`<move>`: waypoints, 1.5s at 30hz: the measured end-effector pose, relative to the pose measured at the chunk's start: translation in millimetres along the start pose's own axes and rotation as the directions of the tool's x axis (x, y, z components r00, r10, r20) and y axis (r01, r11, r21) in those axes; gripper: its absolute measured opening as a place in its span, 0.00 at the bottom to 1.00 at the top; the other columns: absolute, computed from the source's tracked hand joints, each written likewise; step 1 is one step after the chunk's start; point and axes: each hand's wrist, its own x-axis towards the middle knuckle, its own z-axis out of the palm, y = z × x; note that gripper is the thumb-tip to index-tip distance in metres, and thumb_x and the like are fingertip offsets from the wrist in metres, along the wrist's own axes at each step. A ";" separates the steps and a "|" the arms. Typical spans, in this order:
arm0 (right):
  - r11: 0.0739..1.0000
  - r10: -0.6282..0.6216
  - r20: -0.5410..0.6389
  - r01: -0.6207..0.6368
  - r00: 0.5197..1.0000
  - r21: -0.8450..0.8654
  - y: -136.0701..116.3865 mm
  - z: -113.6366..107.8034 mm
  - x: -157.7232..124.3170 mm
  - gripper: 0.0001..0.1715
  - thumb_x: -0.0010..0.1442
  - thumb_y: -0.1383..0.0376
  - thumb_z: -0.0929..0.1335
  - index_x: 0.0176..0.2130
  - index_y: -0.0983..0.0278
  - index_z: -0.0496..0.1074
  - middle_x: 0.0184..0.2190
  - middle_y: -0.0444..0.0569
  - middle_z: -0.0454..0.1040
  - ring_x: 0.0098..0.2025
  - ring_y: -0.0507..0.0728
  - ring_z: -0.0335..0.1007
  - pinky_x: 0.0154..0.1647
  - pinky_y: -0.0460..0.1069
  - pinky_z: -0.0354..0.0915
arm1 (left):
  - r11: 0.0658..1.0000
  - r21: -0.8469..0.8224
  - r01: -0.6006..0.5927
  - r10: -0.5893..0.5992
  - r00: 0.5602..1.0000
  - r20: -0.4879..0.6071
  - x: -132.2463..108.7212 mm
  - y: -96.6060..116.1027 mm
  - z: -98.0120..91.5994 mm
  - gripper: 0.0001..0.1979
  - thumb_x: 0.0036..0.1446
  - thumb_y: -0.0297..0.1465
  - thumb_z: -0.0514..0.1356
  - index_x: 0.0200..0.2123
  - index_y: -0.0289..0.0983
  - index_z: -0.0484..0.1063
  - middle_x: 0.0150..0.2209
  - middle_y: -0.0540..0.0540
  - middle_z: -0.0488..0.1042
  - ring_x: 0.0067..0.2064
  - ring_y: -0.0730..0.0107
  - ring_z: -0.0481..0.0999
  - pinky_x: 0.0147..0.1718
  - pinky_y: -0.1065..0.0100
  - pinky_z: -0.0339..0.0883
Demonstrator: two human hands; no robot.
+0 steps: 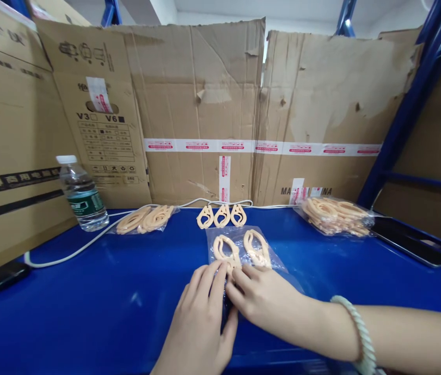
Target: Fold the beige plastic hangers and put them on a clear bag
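Observation:
A clear plastic bag (pixel 279 255) lies mid-table with two beige folding hangers, a left one (pixel 237 253) and a right one (pixel 261 255). My left hand (pixel 203 312) reaches in from below, its fingertips at the lower end of the left hanger and its thumb lower down, closed on the bag's near part. Beside it, my right hand (pixel 259 291) has curled fingers pinching the bag close to my left fingertips. Both hands hide the bag's near edge. Just beyond the bag, three more beige hangers (pixel 221 216) stand in a row.
Bagged hangers lie at the back left (pixel 146 219) and back right (pixel 333 214). A water bottle (pixel 83 200), a white cable (pixel 68 256) and a black object (pixel 3 276) are left; a dark phone-like slab (pixel 412 242) is right. Cardboard (pixel 200 114) walls the back.

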 end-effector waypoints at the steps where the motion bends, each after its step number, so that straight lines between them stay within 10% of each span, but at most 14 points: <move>1: 1.000 0.007 0.022 -0.008 1.000 0.016 2.1 2.5 1.1 0.11 0.60 0.72 0.65 0.43 0.75 0.71 0.38 0.61 0.76 0.33 0.62 0.72 0.27 0.54 0.70 | 1.000 0.006 -0.001 0.001 1.000 -0.005 0.0 0.5 0.2 0.25 0.58 0.27 0.54 0.60 0.34 0.58 0.55 0.34 0.70 0.54 0.50 0.71 0.47 0.51 0.73; 12: 0.927 0.035 0.198 -0.106 0.980 0.361 3.3 -26.3 -18.4 0.15 0.57 0.74 0.64 0.45 0.71 0.72 0.41 0.59 0.76 0.43 0.60 0.72 0.42 0.52 0.69 | 0.991 0.033 -0.127 0.127 0.992 0.000 4.2 4.3 -5.1 0.17 0.56 0.25 0.54 0.49 0.30 0.69 0.49 0.34 0.75 0.50 0.49 0.75 0.44 0.49 0.75; 17: 0.744 0.163 0.116 -0.199 0.980 0.638 57.1 -44.9 0.2 0.16 0.55 0.78 0.60 0.35 0.66 0.73 0.29 0.46 0.76 0.31 0.51 0.71 0.35 0.45 0.67 | 0.994 -0.054 -0.096 0.095 0.995 -0.028 3.2 3.3 -10.4 0.19 0.57 0.23 0.52 0.51 0.34 0.67 0.48 0.38 0.76 0.48 0.55 0.76 0.43 0.53 0.76; 23: 0.864 0.260 0.281 -0.352 0.924 0.360 157.4 47.6 37.4 0.34 0.51 0.83 0.59 0.56 0.71 0.66 0.56 0.62 0.69 0.57 0.60 0.65 0.57 0.53 0.61 | 0.993 -0.076 -0.091 0.089 0.996 -0.026 2.2 2.9 -9.1 0.18 0.57 0.24 0.52 0.51 0.35 0.68 0.48 0.38 0.76 0.48 0.56 0.77 0.43 0.57 0.77; 29: 0.875 0.196 0.410 -0.348 0.891 0.338 181.4 110.5 38.8 0.49 0.46 0.83 0.64 0.66 0.74 0.51 0.61 0.67 0.61 0.62 0.64 0.59 0.59 0.54 0.60 | 0.994 -0.037 -0.106 0.103 0.993 -0.056 -4.7 -0.5 2.0 0.21 0.56 0.24 0.53 0.54 0.35 0.66 0.50 0.39 0.75 0.50 0.54 0.75 0.46 0.56 0.76; 38: 0.847 0.215 0.452 -0.396 0.866 0.356 189.2 81.1 -3.1 0.26 0.51 0.77 0.66 0.51 0.71 0.70 0.43 0.60 0.76 0.43 0.61 0.75 0.43 0.51 0.69 | 0.990 -0.012 -0.137 0.137 0.991 0.003 -3.5 2.3 -2.7 0.20 0.58 0.25 0.53 0.55 0.33 0.65 0.50 0.37 0.75 0.50 0.53 0.75 0.46 0.53 0.75; 45: 0.809 0.333 0.200 -0.388 0.921 0.442 174.1 44.0 -41.4 0.16 0.66 0.67 0.59 0.45 0.67 0.74 0.44 0.57 0.77 0.45 0.58 0.74 0.47 0.52 0.68 | 0.991 -0.015 -0.133 0.132 0.988 -0.078 -2.6 2.0 0.8 0.20 0.56 0.25 0.53 0.53 0.34 0.66 0.49 0.37 0.76 0.49 0.53 0.77 0.43 0.54 0.76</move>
